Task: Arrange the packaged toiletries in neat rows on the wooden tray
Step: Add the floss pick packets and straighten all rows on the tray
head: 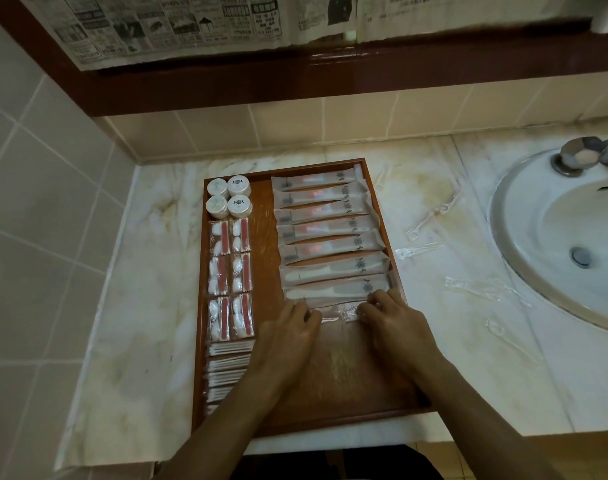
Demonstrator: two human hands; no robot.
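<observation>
Risk: nudging long packets (333,271) askew | left hand (288,332), right hand (392,318) pinching clear packet (333,315) ends | wooden tray (347,382) slick, packet may slide.

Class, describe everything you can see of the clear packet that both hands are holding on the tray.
The clear packet is a long, thin, see-through plastic sleeve with a pale item inside, too blurred to name. It lies flat and crosswise on the wooden tray, just below the row of frosted sachets. The left hand pinches its left end, the right hand its right end.
</observation>
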